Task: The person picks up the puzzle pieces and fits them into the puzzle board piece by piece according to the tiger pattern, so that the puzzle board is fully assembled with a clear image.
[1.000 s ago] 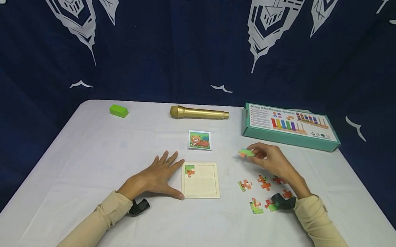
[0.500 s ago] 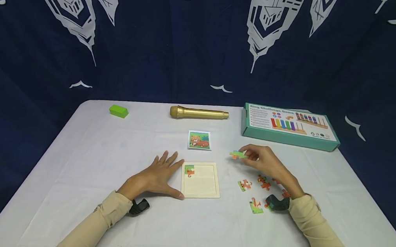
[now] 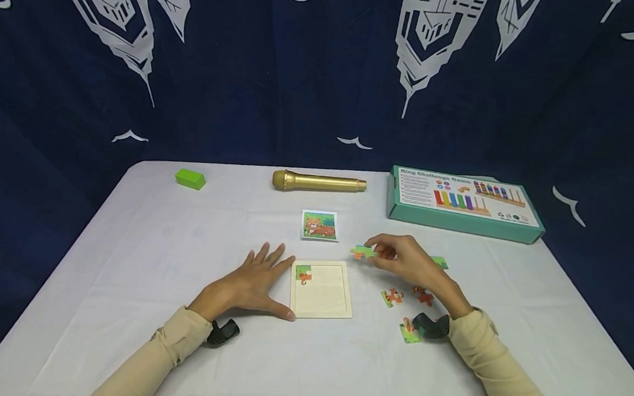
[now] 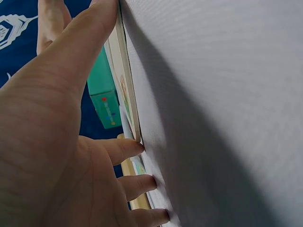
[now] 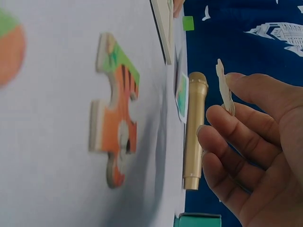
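Observation:
My left hand point(image 3: 251, 283) lies spread on the table, its thumb and a fingertip touching the left edge of a pale wooden puzzle tray point(image 3: 324, 315). One puzzle piece point(image 3: 303, 273), green and orange, sits in the tray's upper left corner. Between thumb and fingers my right hand point(image 3: 410, 263) pinches a green and orange puzzle piece point(image 3: 362, 252), held above the table just beyond the tray's upper right corner. In the right wrist view that held piece point(image 5: 224, 90) appears edge-on. Loose tiger puzzle pieces point(image 3: 392, 297) lie below the right hand; its arm hides some of them.
Behind the tray lies a small tiger picture card point(image 3: 320, 226). Farther back are a gold microphone point(image 3: 318, 183), a green block point(image 3: 190, 179) at the left and a teal game box point(image 3: 466, 205) at the right. A dark blue curtain point(image 3: 282, 82) hangs behind the table.
My right hand has moved left with the pinched puzzle piece, closer to the tray. A green piece on the table now shows behind the right wrist. The left hand has stayed in place.

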The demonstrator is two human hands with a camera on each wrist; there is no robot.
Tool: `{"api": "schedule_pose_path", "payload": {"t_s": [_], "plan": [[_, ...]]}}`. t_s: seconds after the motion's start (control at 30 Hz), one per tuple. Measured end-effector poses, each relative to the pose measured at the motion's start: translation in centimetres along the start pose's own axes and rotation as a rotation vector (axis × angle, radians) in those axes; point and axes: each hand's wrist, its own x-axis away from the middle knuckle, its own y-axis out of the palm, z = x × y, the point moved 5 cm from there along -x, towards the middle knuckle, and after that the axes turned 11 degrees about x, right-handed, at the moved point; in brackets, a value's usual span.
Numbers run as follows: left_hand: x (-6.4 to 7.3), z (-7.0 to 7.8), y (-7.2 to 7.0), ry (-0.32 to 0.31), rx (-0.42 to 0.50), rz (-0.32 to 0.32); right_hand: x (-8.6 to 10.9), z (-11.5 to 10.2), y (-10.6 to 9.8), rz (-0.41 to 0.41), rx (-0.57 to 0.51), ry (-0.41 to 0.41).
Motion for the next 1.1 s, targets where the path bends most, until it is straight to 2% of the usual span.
{"api": "schedule_pose_path", "payload": {"t_s": [0.87, 1.1], "plan": [[0.0, -0.1, 0.0, -0.005, 0.006, -0.004, -2.5, -4.0, 3.9, -0.153, -0.036, -0.121], [0.0, -0.1, 0.0, -0.010, 0.004, -0.004, -2.9, -4.8, 4.7, -0.167, -0.034, -0.159]]}}
